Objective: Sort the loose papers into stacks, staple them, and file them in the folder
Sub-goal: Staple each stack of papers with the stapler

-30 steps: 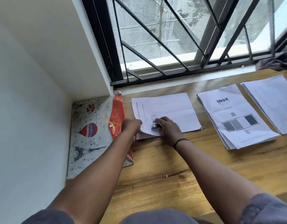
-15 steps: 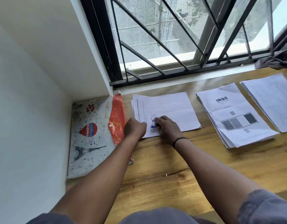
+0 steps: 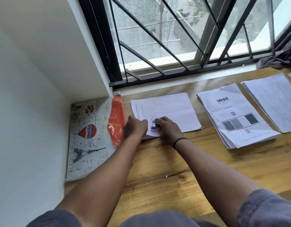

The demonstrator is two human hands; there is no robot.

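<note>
Left hand [image 3: 136, 128]: curled, pressing down near-left corner of paper stack [image 3: 167, 112].
Right hand [image 3: 168, 129]: gripping small blue stapler [image 3: 153, 125] on that corner.
Folder [image 3: 92, 136]: lying at 9 o'clock of stack, on wooden table [image 3: 174, 169].
Blinkit stack [image 3: 236, 115]: lying at 3 o'clock, apart.

Wooden desk [image 3: 166, 169] by barred window [image 3: 174, 38]. L to R: patterned folder [image 3: 89, 136] w/ orange flap; paper stack [image 3: 171, 108], left hand [image 3: 135, 128] pressing its near-left corner, right hand [image 3: 169, 130] closed round small blue stapler [image 3: 153, 125]; "blinkit" stack [image 3: 236, 118]; printed stack [image 3: 272, 99].
</note>
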